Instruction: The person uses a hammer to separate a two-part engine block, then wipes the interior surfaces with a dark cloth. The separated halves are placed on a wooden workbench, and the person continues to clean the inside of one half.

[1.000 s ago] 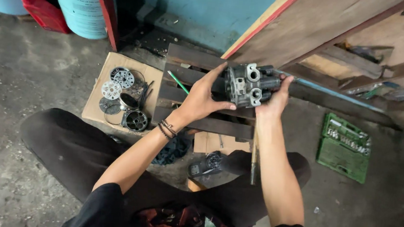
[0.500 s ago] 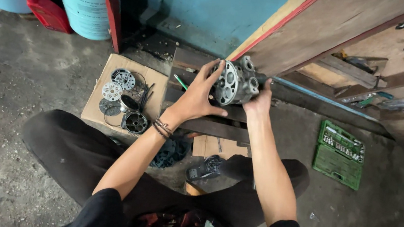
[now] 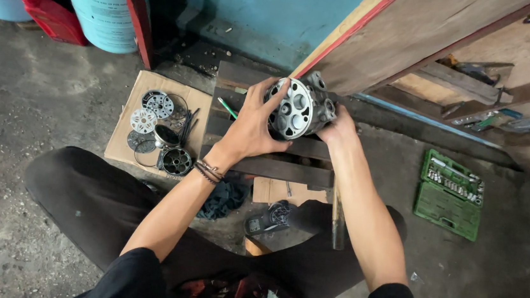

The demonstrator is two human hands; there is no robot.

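Grey cast metal, a round housing [image 3: 298,109] with bored holes in its face, is sitting above the dark wooden planks [image 3: 276,163], just beside the slanted board's edge, with bare concrete floor [image 3: 38,116] lying open to the left. Both arms are reaching forward: the left hand [image 3: 255,124] is spreading its grip across the housing's face, while the right hand [image 3: 338,127] is bracing its far side. Loose round parts are lying on cardboard [image 3: 126,140] nearby.

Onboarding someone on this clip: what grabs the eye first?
Dead centre, the left hand and right hand clasp a round metal housing with a ring of bores in its face, held over dark wooden planks. To its left, metal discs and rings lie on a cardboard sheet. An open green socket set case sits on the floor at right, with teal gas cylinders at top left.
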